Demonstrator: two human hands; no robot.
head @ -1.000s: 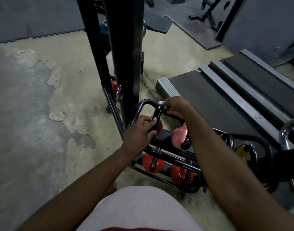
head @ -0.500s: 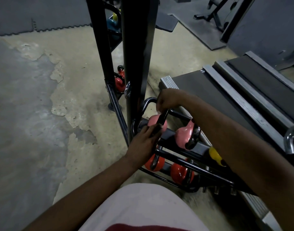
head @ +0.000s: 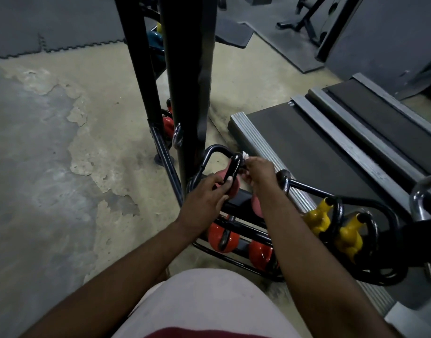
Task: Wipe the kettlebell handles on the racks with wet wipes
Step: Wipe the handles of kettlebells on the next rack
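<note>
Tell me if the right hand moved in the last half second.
Yes. Against the rack's curved end bar, the right hand has shifted right and nearer the camera, from atop the kettlebell handle to beside it.

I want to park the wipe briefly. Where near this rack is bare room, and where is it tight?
Free: concrete floor left of the black uprights; treadmill belt right of the rack. Crowded: tiers full of kettlebells; left hand grips the pink kettlebell handle, right hand holds the wipe beside it.
</note>
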